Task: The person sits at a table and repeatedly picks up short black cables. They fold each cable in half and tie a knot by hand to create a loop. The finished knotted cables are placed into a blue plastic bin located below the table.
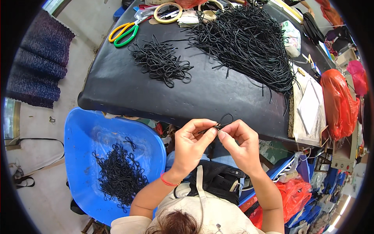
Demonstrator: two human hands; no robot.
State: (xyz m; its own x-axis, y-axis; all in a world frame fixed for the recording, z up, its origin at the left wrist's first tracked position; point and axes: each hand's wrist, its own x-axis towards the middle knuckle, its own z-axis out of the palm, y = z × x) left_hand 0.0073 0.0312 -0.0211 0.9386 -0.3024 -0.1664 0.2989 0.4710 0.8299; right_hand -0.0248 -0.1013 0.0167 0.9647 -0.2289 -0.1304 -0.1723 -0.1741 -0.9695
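— What's in your fingers?

— A thin black cord [223,121], pinched between my left hand [191,142] and right hand [239,144], thumbs and forefingers clamped so the loop stands above them.

— The rest?

— Loose rubbery cords [249,43] lie far beyond my grip on the table [117,89]; looped ones fill the blue tub [89,132] at left.
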